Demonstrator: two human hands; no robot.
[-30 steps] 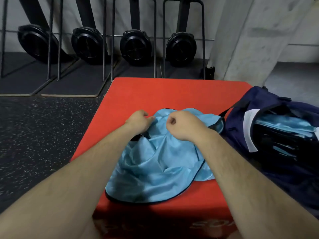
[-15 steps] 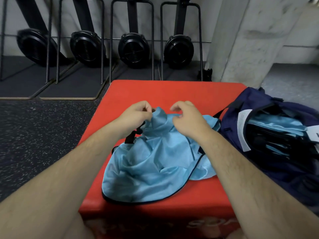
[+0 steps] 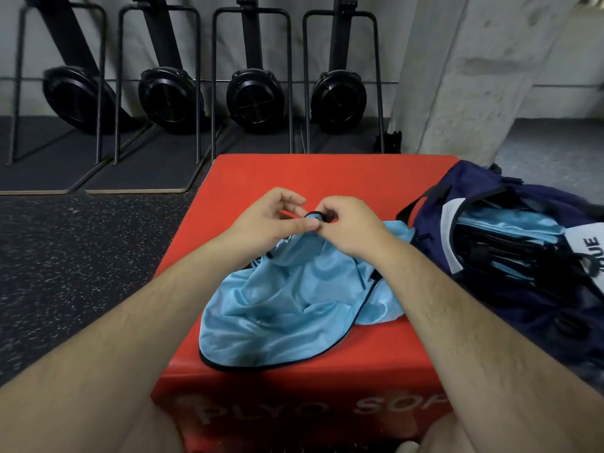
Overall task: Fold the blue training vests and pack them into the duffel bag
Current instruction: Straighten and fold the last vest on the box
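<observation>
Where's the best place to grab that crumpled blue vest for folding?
Probably by its black-trimmed far edge, from above, where the left hand and right hand pinch it. The vest lies crumpled on the red box, so lifting that edge should let it hang flat.

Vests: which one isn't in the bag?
The crumpled vest on the red box, pinched by the left hand and right hand; the folded vests lie inside the duffel bag.
</observation>
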